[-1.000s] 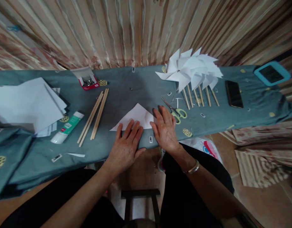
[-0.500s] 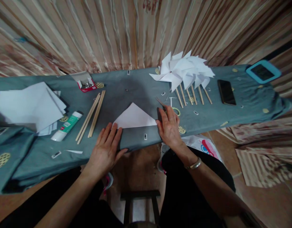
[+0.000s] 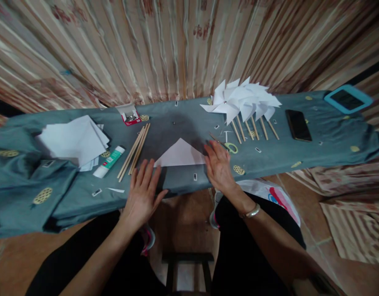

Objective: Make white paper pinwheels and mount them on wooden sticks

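A white sheet of paper (image 3: 180,154), folded into a triangle, lies on the cloth-covered table with its point away from me. My left hand (image 3: 143,193) rests flat at its left corner, fingers spread. At the right corner is my right hand (image 3: 219,166), its fingers loosely bent and its fingertips by the paper's edge. Just beyond the right hand lie scissors (image 3: 231,148) with a yellow-green handle, partly hidden by that hand. Wooden sticks (image 3: 135,150) lie to the left of the paper.
Finished paper pinwheels (image 3: 241,100) on sticks lie at the back right, near a black phone (image 3: 298,125) and a blue-framed device (image 3: 348,99). On the left are a paper stack (image 3: 75,137), a glue stick (image 3: 109,161) and a red box of pins (image 3: 129,116).
The view has shifted, so the table's things appear farther right and slightly lower. Both hands stay at the triangle's corners; the left fingers now cover less of the paper.
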Motion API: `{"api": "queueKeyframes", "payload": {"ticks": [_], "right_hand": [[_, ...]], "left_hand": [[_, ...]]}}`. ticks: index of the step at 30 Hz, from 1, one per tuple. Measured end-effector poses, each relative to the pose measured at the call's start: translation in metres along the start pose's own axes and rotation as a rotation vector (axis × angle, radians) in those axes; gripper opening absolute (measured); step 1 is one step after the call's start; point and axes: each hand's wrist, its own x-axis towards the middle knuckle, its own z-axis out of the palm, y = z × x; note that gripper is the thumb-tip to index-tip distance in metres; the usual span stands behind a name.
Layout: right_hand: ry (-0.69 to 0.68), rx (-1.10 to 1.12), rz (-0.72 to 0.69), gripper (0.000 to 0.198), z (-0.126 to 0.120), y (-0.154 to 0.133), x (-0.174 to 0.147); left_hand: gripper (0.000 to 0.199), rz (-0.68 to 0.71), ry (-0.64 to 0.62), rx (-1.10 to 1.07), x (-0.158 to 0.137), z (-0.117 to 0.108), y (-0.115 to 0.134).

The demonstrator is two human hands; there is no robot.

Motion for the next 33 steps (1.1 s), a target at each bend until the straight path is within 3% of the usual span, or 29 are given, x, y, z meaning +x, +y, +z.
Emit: {"api": "queueKeyframes", "payload": {"ticks": [6, 12, 17, 27, 33], "right_hand": [[-0.055, 0.021, -0.041, 0.05, 0.012, -0.033, 0.006], [-0.106, 0.043, -0.015, 0.048, 0.03, -0.047, 0.011], [-0.066, 0.018, 0.014, 0.048, 0.03, -0.034, 0.005], [0.006, -0.064, 0.109, 0.05, 0.001, 0.015, -0.009], [0.0, 0.056, 0.05, 0.044, -0.004, 0.005, 0.001]], "left_hand": [[0.064, 0.133, -0.122, -0.046, 0.026, 0.013, 0.026], [0.063, 0.13, -0.175, -0.08, 0.03, 0.014, 0.03], [0.053, 0.095, -0.157, -0.068, 0.021, 0.008, 0.02], [0.048, 0.029, -0.085, -0.045, -0.004, -0.01, -0.012], [0.055, -0.01, 0.059, -0.132, 0.005, -0.014, -0.01]]}}
